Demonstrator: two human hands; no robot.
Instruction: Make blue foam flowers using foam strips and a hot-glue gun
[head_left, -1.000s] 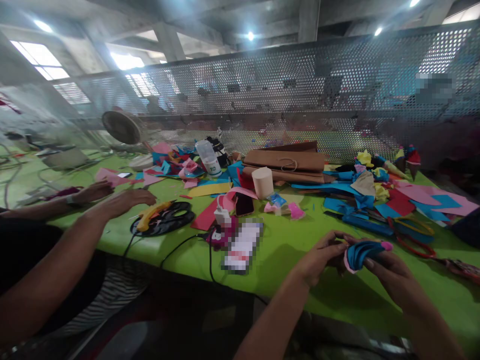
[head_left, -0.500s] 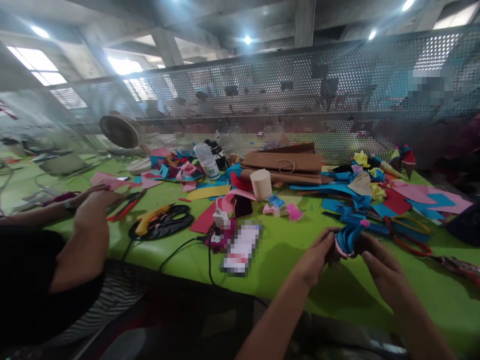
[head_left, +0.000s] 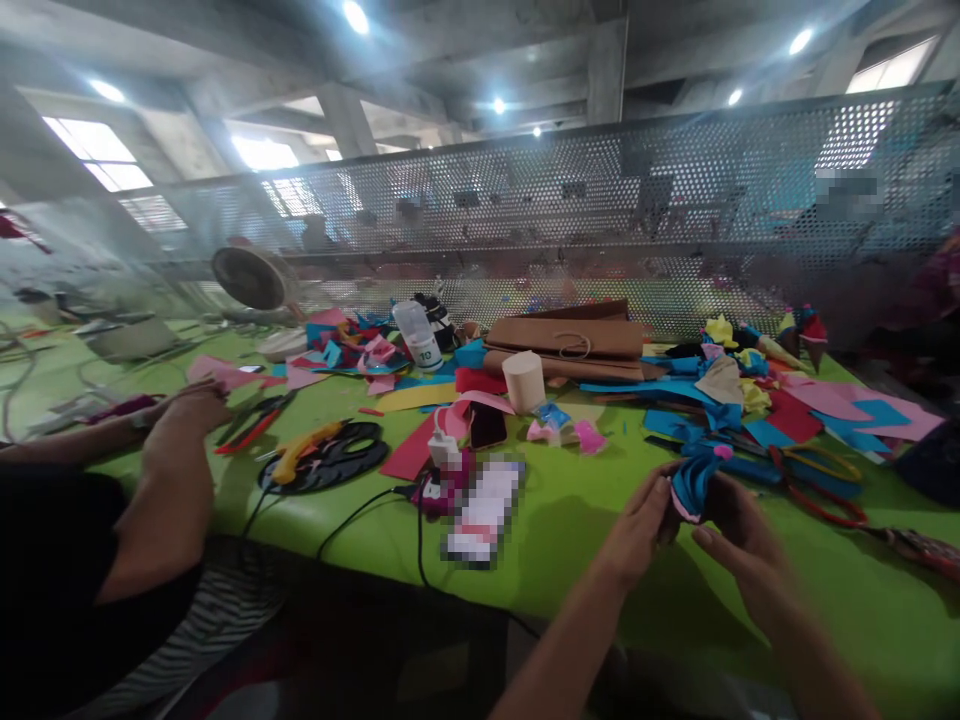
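Observation:
Between my hands, low over the table, is a blue swirled craft piece (head_left: pixel 694 484) of folded sheet, with a pink ball at its tip and a pink lower edge. My left hand (head_left: pixel 646 515) pinches its left side, thumb on the front. My right hand (head_left: pixel 741 525) curls around the right side. Its fingers go behind the piece and are partly hidden; its thumb points in below the lower edge. Just beyond my hands lie blue strips and red-handled scissors (head_left: pixel 821 495).
The green table (head_left: pixel 570 540) holds a blurred-screen phone (head_left: pixel 484 512), a pink power strip (head_left: pixel 442 490), a yellow glue gun (head_left: pixel 304 455), a beige roll (head_left: pixel 523 382), a bottle (head_left: pixel 417 336) and brown sheets (head_left: pixel 562 340). At left, a co-worker's arm (head_left: pixel 169 450) reaches over pink scraps.
The view has tilted up slightly. In my hands the blue piece has turned a little, and my right thumb has moved left, nearer its lower edge.

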